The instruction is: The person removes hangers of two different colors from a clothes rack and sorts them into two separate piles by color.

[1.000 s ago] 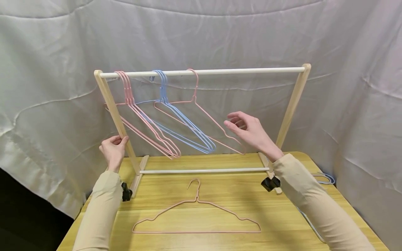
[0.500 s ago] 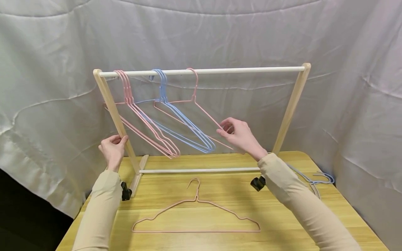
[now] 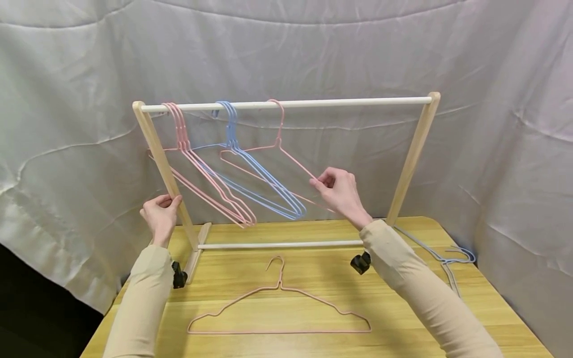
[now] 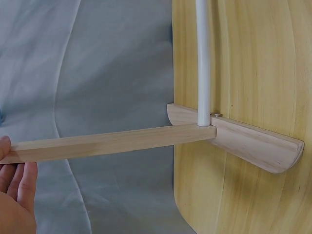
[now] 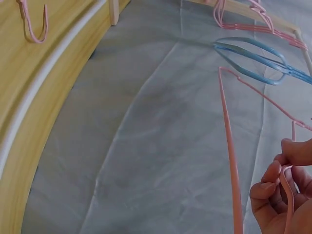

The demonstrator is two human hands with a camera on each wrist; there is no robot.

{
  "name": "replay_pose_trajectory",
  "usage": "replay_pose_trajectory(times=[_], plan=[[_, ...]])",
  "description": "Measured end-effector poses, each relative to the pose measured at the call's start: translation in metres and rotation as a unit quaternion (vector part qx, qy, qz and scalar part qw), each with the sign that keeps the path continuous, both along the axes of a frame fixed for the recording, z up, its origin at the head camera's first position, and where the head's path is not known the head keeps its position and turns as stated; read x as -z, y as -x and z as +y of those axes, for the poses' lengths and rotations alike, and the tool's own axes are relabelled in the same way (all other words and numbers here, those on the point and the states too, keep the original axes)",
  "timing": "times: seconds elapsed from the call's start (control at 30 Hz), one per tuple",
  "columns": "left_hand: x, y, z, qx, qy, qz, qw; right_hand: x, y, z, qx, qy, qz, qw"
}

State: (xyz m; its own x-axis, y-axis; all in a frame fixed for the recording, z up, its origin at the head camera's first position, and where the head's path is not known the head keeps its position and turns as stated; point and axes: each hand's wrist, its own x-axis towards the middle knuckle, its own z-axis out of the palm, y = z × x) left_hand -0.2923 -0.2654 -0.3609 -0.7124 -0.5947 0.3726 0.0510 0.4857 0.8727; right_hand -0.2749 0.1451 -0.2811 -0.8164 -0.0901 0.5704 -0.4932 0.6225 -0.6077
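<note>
My left hand [image 3: 160, 216] grips the left wooden post [image 3: 157, 149] of a small garment rack; the left wrist view shows thumb and fingers on that post [image 4: 107, 145]. With my right hand [image 3: 341, 193] I pinch the sloping arm of a pink hanger [image 3: 295, 161], whose hook sits over the white top rail [image 3: 349, 103]. In the right wrist view the pink wire [image 5: 287, 195] runs between thumb and fingers. Left of it hang several blue hangers [image 3: 264, 171], then several pink hangers [image 3: 215, 179]. The held hanger's near end is hidden behind my hand.
Another pink hanger [image 3: 279, 332] lies flat on the wooden table [image 3: 313, 303] in front of the rack. Blue and greyish hangers [image 3: 447, 260] lie at the table's right, partly under my right sleeve. A lower white rail [image 3: 282, 245] joins the rack's feet. Grey cloth [image 3: 286, 49] hangs behind.
My right hand has moved left and slightly down from the air beside the single hanging pink hanger and taken hold of its arm. My left hand stays on the post.
</note>
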Motion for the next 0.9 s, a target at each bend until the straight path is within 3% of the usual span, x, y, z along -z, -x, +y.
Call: replay_pose_trajectory(times=[0.6,0.9], plan=[[0.0,-0.002,0.0,0.004,-0.009,-0.002,1.0,0.0,-0.007,0.01,0.016,0.061,0.042,0.997],[-0.002,-0.001,0.001,-0.002,-0.001,-0.004,1.0,0.009,-0.012,0.018,0.01,0.084,0.062,0.994]])
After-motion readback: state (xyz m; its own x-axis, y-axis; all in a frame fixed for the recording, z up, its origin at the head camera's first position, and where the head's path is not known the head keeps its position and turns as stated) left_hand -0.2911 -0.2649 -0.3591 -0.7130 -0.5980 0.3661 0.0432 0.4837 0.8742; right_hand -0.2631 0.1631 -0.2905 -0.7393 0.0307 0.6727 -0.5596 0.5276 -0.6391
